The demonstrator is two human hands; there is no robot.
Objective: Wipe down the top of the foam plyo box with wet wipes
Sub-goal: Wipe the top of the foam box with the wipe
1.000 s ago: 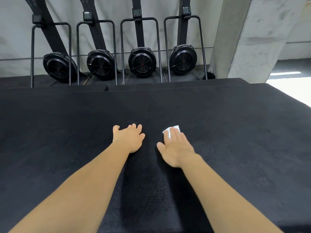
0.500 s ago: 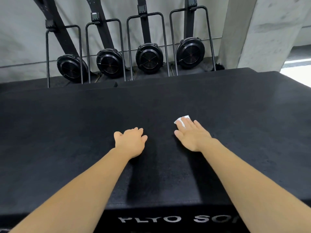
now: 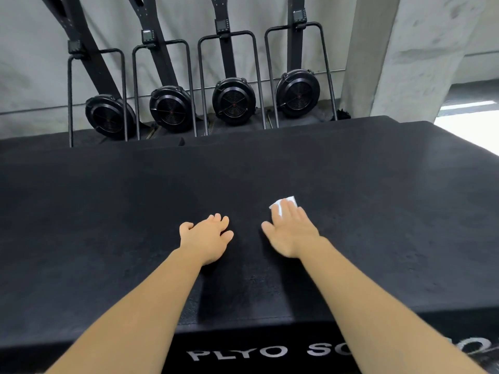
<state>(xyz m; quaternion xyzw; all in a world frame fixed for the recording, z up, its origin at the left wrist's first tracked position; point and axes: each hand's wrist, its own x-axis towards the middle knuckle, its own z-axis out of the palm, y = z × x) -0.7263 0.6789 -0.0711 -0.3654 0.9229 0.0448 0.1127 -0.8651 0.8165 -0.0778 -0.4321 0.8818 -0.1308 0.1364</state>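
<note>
The black foam plyo box (image 3: 108, 217) fills the middle of the view, its textured top facing me and white lettering on its front face. My right hand (image 3: 293, 232) lies flat on the top with straight fingers pressing a white wet wipe (image 3: 289, 201); only the wipe's far edge shows past my fingertips. My left hand (image 3: 206, 237) rests palm down on the box top just left of it, fingers relaxed, holding nothing.
Several black fan machines (image 3: 233, 101) in metal frames stand against the grey wall beyond the box's far edge. A concrete pillar (image 3: 399, 58) rises at the back right, with a bright floor patch (image 3: 475, 125) beside it.
My right hand has slid the wipe a little farther away and to the right across the top. The view has tilted down, showing more of the box's front face. My left hand stays put.
</note>
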